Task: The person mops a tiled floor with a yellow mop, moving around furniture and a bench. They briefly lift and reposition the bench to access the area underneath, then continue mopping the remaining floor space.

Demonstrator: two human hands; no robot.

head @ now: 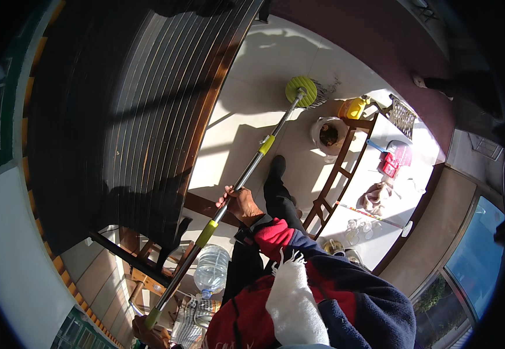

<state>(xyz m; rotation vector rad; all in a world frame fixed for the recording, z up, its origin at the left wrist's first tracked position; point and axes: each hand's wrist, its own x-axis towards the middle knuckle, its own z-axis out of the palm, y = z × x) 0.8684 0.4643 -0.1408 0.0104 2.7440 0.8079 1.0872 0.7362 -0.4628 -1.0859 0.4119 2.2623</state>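
A mop with a metal pole (249,169) runs diagonally from the lower left to the upper middle. My right hand (241,204) is closed around the middle of the pole, between two green sleeves. Near the bottom edge my left hand (150,333) grips the green end of the handle. The round green mop head (301,91) rests on the pale tiled floor, its grey strands (321,94) spread to the right beside a dark wet-looking smear.
A lined waste bin (330,135) and a yellow jug (355,107) stand right of the mop head, beside a white-topped table (392,205) holding cloths and glasses. A dark slatted surface (161,100) borders the left. A large water bottle (212,268) lies near my legs. Another person's foot (419,81) shows far right.
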